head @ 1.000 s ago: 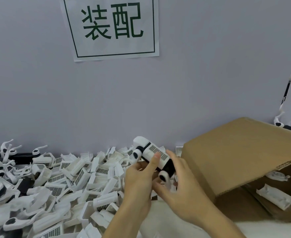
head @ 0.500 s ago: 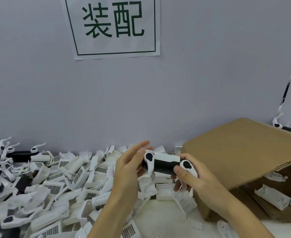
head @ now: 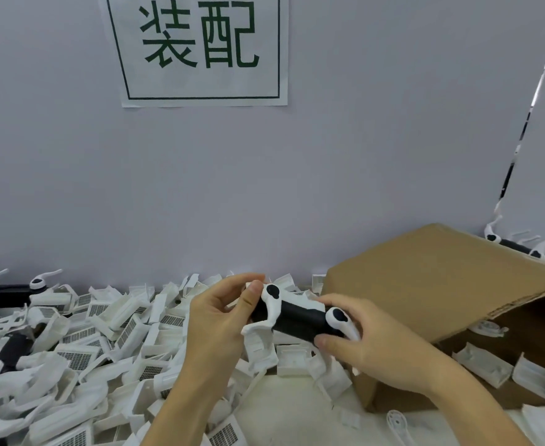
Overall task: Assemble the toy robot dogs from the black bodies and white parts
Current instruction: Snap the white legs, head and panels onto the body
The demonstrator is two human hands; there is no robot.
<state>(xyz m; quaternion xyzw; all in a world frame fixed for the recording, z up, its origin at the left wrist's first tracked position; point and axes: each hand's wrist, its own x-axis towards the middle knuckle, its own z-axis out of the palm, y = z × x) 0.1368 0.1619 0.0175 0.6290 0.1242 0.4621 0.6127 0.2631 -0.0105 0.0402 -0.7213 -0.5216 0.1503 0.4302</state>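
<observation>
Workpiece: toy robot dog [head: 300, 318], black body lying crosswise, held above the bench [head: 284, 400] in front of the wall, between both hands.
Fitted parts: white leg [head: 266, 312] with black round joint at the left end of the body; second white leg [head: 342, 320] with black joint at the right end.
Left hand [head: 216, 323]: grip closed on the left end of the toy robot dog; thumb pressed beside the left leg joint, fingers curled behind the body.
Right hand [head: 371, 346]: grip closed on the right end; thumb under the body, fingers wrapped over the right leg.
Cardboard box [head: 425, 284]: lies tipped on its side at the right of the bench, opening facing right and toward the camera; white shell parts [head: 483, 363] lie inside the opening.
Loose pile [head: 103, 333]: white shells, many with grey grid panels, heaped over the left and centre of the bench, reaching under the hands.
Left edge stock: black bodies [head: 10, 292] with white legs lie against the wall.
Wall sign [head: 200, 49]: white sheet, green characters, green frame.
</observation>
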